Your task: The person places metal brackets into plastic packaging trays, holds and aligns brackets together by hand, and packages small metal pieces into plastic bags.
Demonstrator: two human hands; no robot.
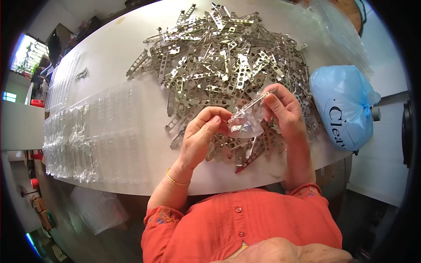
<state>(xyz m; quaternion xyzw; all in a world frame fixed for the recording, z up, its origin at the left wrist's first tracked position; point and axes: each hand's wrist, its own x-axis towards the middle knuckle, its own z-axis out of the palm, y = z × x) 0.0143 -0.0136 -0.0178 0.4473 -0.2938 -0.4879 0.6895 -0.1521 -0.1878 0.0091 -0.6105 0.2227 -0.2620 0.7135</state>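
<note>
Flanking metal strips (242,72): blue bag (343,103), trays (116,120)

A blue bag (341,98) with black lettering sits at the right side of the white table (115,61). At far left, green leaves (33,58) show against a bright window (22,49).

From here, the right hand (286,113) partly hides a metal strip (251,106); lettering (337,115) on the blue bag (344,85) curves from sight.
</note>
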